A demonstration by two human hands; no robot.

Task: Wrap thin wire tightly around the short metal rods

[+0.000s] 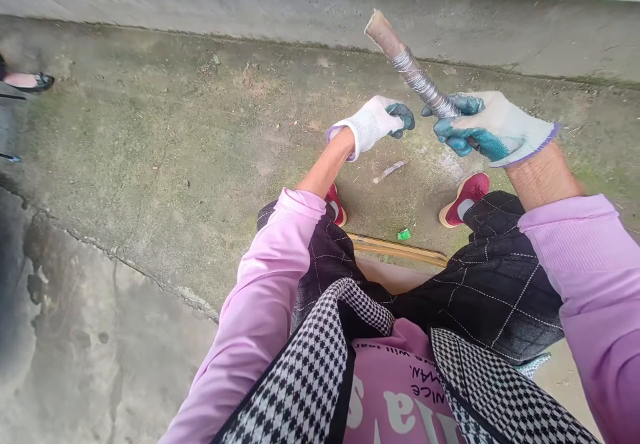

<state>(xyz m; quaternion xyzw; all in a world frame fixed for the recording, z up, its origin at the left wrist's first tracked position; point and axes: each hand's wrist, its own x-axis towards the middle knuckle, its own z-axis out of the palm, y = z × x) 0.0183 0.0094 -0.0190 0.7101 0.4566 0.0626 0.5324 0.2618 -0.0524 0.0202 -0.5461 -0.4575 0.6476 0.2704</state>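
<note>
My right hand [487, 129], in a white glove with blue-coated fingers, is closed round a brownish stick [387, 39] wound with a coil of silver wire [423, 83]. The stick points up and to the left, away from me. My left hand [377, 122], gloved the same way, hovers just left of the stick's lower end with its fingers curled in a pinch; whether they hold the wire's end I cannot make out. Both sleeves are pink.
I sit over a stained concrete floor [150, 164] with red shoes [463, 199] apart. A small stick piece [390, 171] and a green scrap [404, 235] lie between them, a bamboo strip [400, 251] nearer me. A low kerb [200, 11] runs behind. Another person's dark shoe [30, 82] shows far left.
</note>
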